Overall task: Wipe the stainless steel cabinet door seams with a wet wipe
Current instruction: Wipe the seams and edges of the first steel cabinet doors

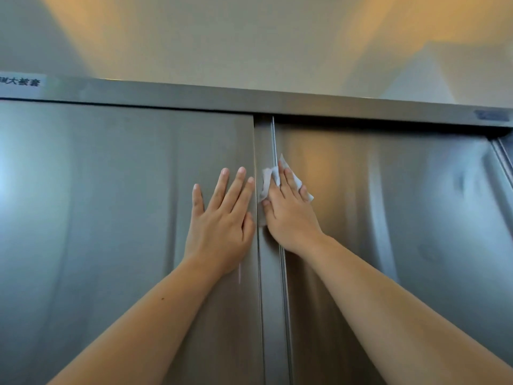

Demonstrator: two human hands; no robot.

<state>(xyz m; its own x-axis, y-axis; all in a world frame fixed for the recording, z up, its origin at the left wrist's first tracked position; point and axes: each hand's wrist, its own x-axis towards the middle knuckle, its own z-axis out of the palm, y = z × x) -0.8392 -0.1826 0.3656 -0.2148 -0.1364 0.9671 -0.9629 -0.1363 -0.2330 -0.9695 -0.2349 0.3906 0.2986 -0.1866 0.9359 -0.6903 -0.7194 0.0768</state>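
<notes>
**A:** Where is the wipe?

**B:** The wet wipe (268,180) is spread over the central seam (273,140), where the left door (111,218) and right door (402,204) of the steel cabinet meet. It sits in the seam's upper part, a little below the top rail (249,100).

**A:** Which hand has it?

**B:** The right hand (291,218). Its fingers lie nearly straight over the wipe and press it flat to the metal, so the grip is spread, not pinching. The thumb sits at the wipe's lower left edge, and I cannot tell whether it nips the cloth there.

**A:** And the other?

**B:** The left hand (222,215) rests flat on the left door just beside the seam. Its fingers are straight and fanned, and it holds nothing. I take it for a brace.

**A:** How far along is the job?

**B:** Somewhere in the middle of this seam, I'd judge. The steel shows no wet streak or dirt line, so I can't read which stretch has been wiped. The short stretch up to the rail and the long run down toward the near edge of view may both need a pass.

**A:** Anything beyond that?

**B:** Probably. The wipe is nowhere near the gap under the top rail or the right-hand seam (502,154) at the far edge of the right door. I'd count both as open work.
</notes>
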